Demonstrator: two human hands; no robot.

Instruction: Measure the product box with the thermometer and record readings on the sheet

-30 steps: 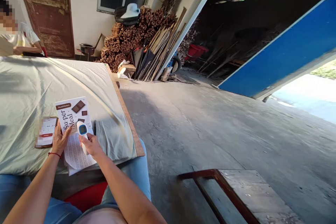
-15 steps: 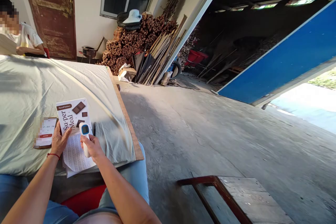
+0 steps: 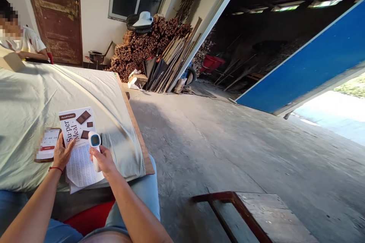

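My left hand (image 3: pixel 63 152) grips the lower left edge of a white "Su-per Meal" box (image 3: pixel 75 119) printed with brown chocolate pieces. In my right hand (image 3: pixel 104 162) is a white infrared thermometer (image 3: pixel 94 141); its blue-rimmed screen faces me, just off the box's lower right corner. Handwritten sheets of paper (image 3: pixel 81 169) lie below the box, near the table's front edge. Left of my left hand rests a phone (image 3: pixel 48 144) showing a running timer. Part of a dark pen-like thing (image 3: pixel 101 136) shows behind the thermometer.
A pale cloth covers the table (image 3: pixel 114 102). Across it sits a person (image 3: pixel 32 40) beside a cardboard box (image 3: pixel 11 60). A wooden bench (image 3: pixel 270 212) stands at my lower right. Firewood (image 3: pixel 142 45) and wooden sticks (image 3: pixel 173 57) are against the wall.
The thermometer has moved slightly right and its head away from the meal box. The far cardboard box now sits lower, at the table's edge. My left hand keeps its hold.
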